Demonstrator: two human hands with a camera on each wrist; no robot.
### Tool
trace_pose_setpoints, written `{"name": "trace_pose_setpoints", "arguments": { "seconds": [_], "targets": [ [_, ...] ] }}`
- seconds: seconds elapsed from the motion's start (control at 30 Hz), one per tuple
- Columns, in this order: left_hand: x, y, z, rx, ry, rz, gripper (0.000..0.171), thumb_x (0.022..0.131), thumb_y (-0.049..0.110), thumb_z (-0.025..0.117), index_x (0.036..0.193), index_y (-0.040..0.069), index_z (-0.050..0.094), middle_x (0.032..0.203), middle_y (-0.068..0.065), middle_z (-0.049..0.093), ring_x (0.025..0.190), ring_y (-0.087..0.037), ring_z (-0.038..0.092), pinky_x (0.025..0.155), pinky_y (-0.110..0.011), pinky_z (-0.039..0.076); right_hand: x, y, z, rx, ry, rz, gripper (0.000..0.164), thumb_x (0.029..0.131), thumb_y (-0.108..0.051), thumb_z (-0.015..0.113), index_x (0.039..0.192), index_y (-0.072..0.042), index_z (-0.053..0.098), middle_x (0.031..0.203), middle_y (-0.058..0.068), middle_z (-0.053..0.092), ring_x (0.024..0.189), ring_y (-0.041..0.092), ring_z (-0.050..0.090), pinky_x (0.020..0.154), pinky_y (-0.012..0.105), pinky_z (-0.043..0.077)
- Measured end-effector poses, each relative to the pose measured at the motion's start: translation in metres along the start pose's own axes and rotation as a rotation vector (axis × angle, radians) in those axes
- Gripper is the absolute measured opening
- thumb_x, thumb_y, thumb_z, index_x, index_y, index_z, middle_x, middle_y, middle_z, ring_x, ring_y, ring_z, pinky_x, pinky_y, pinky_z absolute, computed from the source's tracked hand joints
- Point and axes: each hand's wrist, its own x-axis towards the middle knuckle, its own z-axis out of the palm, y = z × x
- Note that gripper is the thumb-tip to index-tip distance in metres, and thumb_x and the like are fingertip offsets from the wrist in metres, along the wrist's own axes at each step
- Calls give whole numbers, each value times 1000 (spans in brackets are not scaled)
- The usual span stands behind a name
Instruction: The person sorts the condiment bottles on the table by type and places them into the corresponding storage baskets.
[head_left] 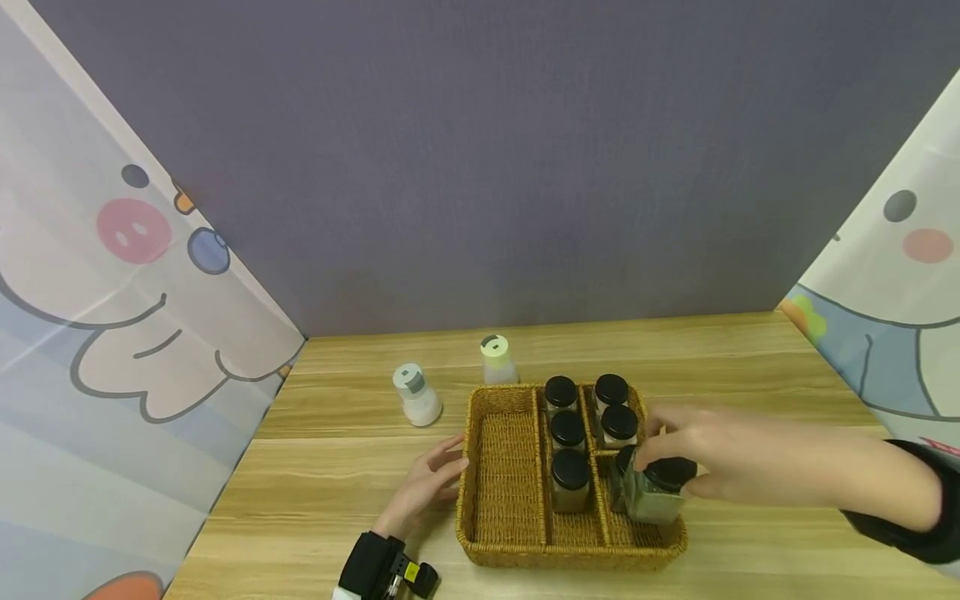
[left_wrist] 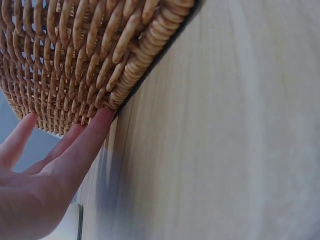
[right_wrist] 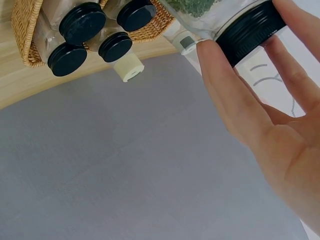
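Observation:
My right hand [head_left: 693,446] pinches a glass spice jar [head_left: 655,500] by its black lid [right_wrist: 252,31], over the front right compartment of a wicker basket [head_left: 573,560]. Green dried herbs [right_wrist: 197,6] show inside this jar. Beside it, another black-lidded jar [head_left: 618,487] is partly hidden behind it. My left hand [head_left: 426,485] touches the basket's left wall with its fingers extended; in the left wrist view, the fingertips [left_wrist: 103,117] meet the weave near the bottom edge. Several black-lidded jars [head_left: 570,473] stand in the middle compartment, and two jars [head_left: 619,423] in the back right one.
Left of the basket stands a white shaker bottle [head_left: 417,397] with a pale lid. A second bottle [head_left: 497,360] with a yellow-green cap is behind the basket. A grey panel [head_left: 525,167] rises at the table's [head_left: 315,467] back, with cartoon-printed sheets [head_left: 112,333] along both sides.

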Motion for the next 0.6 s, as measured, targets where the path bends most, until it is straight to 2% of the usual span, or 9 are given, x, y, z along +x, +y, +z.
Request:
{"name": "trace_pose_setpoints", "arguments": {
  "seconds": [0.2, 0.37, 0.6],
  "targets": [
    [0, -1, -1, 10, -1, 3, 62, 86, 27, 57, 137, 3, 30, 131, -30, 33, 113, -37, 44, 83, -41, 48, 0, 0, 5, 47, -73, 41, 42, 68, -8, 73, 104, -23, 60, 97, -6, 48, 75, 1, 46, 53, 18, 42],
    [0, 0, -1, 19, -4, 7, 63, 86, 28, 57, 137, 3, 30, 132, -31, 33, 113, -37, 44, 83, -42, 48, -1, 1, 11, 98, -86, 57, 40, 69, -5, 72, 103, -22, 61, 97, -6, 46, 72, -1, 43, 52, 15, 39],
    [-2, 3, 0, 2, -16, 10, 61, 87, 25, 56, 137, 2, 28, 131, -32, 32, 114, -38, 43, 84, -43, 47, 0, 2, 21, 96, -100, 74, 38, 68, -5, 72, 101, -21, 61, 93, -6, 44, 68, 0, 39, 51, 15, 35]
  ]
}}
